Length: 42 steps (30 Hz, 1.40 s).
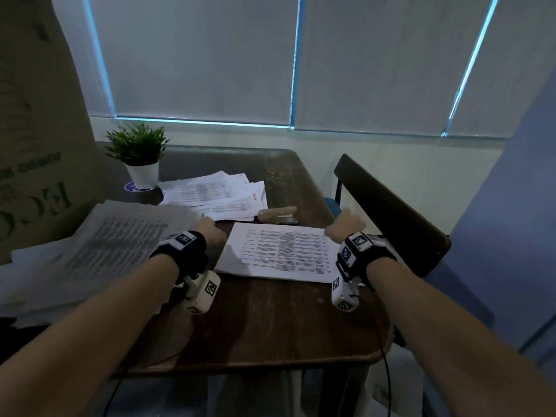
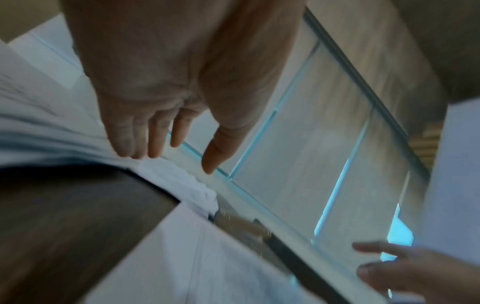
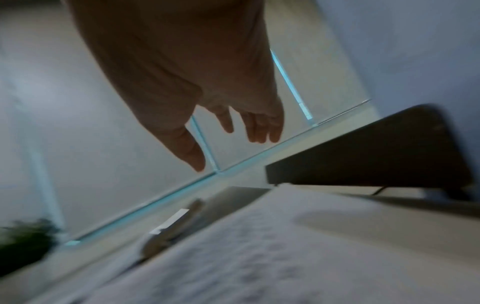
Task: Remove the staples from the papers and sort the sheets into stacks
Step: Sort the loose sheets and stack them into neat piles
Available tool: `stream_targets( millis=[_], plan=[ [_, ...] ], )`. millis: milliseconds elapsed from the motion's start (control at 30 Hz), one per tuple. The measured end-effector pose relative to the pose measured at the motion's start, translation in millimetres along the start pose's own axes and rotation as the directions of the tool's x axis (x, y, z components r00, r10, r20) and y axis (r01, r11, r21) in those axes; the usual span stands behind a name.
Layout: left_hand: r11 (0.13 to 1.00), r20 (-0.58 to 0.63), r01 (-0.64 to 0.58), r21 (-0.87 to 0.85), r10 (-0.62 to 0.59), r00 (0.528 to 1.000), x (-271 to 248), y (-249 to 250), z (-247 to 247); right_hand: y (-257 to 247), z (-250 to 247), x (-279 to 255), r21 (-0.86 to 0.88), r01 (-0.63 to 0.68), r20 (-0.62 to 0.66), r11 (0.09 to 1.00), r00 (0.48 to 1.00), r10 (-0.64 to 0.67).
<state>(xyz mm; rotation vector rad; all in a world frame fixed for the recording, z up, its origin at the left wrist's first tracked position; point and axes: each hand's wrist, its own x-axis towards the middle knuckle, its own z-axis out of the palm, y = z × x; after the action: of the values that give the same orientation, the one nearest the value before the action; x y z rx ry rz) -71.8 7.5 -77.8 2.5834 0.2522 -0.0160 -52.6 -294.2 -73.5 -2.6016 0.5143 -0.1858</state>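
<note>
**A:** From the head camera, why is the printed white sheet set (image 1: 282, 254) lying square in the middle of the dark wooden desk (image 1: 270, 326)?

**B:** Probably as the working spot. The person's left hand (image 1: 210, 233) is at its left edge and the right hand (image 1: 346, 225) at its far right corner, so the sheet set sits between them. The tall grey-white paper stack (image 1: 99, 254) is off to the left, a fanned pile of printed sheets (image 1: 216, 195) lies farther back, and the beige stapler-like tool (image 1: 278, 214) rests just beyond the central set, within reach.

**A:** And the left wrist view?

**B:** It is blurred, but the left hand (image 2: 166, 98) is spread loosely and holds nothing; its fingertips (image 2: 130, 148) are at the edge of the tall stack (image 2: 52, 131). The central sheets (image 2: 182, 257) lie below on the desk.

**A:** The right wrist view?

**B:** The right hand (image 3: 197, 98) is relaxed and empty as well, hanging over the printed set (image 3: 259, 257), with the dark chair back (image 3: 376, 152) to its right. Whether a staple remains there cannot be told.
</note>
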Motion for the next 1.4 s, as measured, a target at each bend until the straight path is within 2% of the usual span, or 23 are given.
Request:
stream_targets(
  millis=[67,133,167,233,333,367,433,533,600,667,800,900,1000,1067,1167,1233,1300,1400],
  plan=[
    [0.996,-0.027,0.066,-0.059,-0.068,0.997,7.6,-11.4,-28.7,-31.0,-0.6,-8.7,0.135,0.162,0.000,0.978,0.987,-0.163],
    [0.968,-0.084,0.145,-0.205,-0.165,0.983,15.4,-30.2,-61.8,-66.4,3.4,-24.9,0.367,0.240,0.138,0.899,0.942,-0.307],
    [0.950,-0.110,0.197,-0.240,-0.229,0.967,17.1,-44.5,-76.7,-84.7,7.5,-35.8,0.480,0.211,0.226,0.852,0.908,-0.353],
    [0.932,-0.157,0.280,-0.231,-0.320,0.934,21.3,-89.6,-99.1,-121.0,18.4,-61.2,0.610,0.075,0.412,0.789,0.820,-0.396],
    [0.896,-0.146,0.368,-0.249,-0.410,0.900,48.4,-185.7,-107.9,-163.0,53.6,-89.0,0.578,-0.041,0.597,0.815,0.701,-0.389],
    [0.882,-0.140,0.402,-0.246,-0.443,0.885,55.0,-211.0,-106.8,-174.0,67.6,-96.3,0.560,-0.041,0.625,0.828,0.677,-0.389],
    [0.844,-0.101,0.491,-0.216,-0.520,0.848,31.3,-218.7,-105.3,-190.9,91.5,-109.2,0.537,-0.047,0.652,0.842,0.657,-0.379],
    [0.857,-0.037,0.507,-0.095,-0.512,0.858,8.2,-208.8,-99.7,-204.9,116.0,-123.6,0.500,-0.065,0.676,0.864,0.653,-0.342],
    [0.876,-0.024,0.471,-0.102,-0.475,0.879,8.6,-211.1,-99.3,-211.5,126.7,-129.8,0.484,-0.044,0.686,0.874,0.640,-0.347],
    [0.896,-0.041,0.433,-0.098,-0.438,0.898,13.3,-221.9,-102.6,-216.9,129.5,-135.5,0.443,0.039,0.673,0.896,0.646,-0.360],
    [0.907,-0.108,0.419,-0.043,-0.422,0.900,6.8,-226.7,-112.4,-223.0,130.0,-136.0,0.330,0.204,0.632,0.922,0.678,-0.376],
    [0.924,-0.112,0.372,-0.092,-0.381,0.918,6.8,-232.4,-119.1,-224.5,133.8,-131.2,0.362,0.177,0.591,0.915,0.715,-0.372],
    [0.921,-0.133,0.285,-0.264,-0.328,0.935,1.1,-237.1,-126.9,-221.7,132.6,-127.2,0.380,0.164,0.581,0.910,0.723,-0.373],
    [0.884,-0.160,0.211,-0.417,-0.300,0.940,-3.3,-238.0,-132.6,-217.6,134.1,-123.5,0.460,0.122,0.551,0.880,0.737,-0.390],
    [0.788,-0.207,0.081,-0.611,-0.257,0.944,-11.8,-227.4,-136.6,-216.9,136.2,-116.4,0.609,0.063,0.404,0.791,0.833,-0.378],
    [0.727,-0.213,0.020,-0.686,-0.227,0.950,-17.3,-212.6,-137.9,-218.4,130.8,-113.0,0.664,0.084,0.316,0.743,0.869,-0.381],
    [0.653,-0.192,-0.023,-0.757,-0.188,0.963,-18.0,-201.7,-138.3,-220.4,124.4,-108.5,0.725,0.065,0.296,0.685,0.869,-0.396],
    [0.568,-0.120,-0.013,-0.823,-0.152,0.981,-14.2,-196.8,-135.3,-221.2,107.4,-107.5,0.836,-0.102,0.387,0.539,0.806,-0.448]
  ],
)
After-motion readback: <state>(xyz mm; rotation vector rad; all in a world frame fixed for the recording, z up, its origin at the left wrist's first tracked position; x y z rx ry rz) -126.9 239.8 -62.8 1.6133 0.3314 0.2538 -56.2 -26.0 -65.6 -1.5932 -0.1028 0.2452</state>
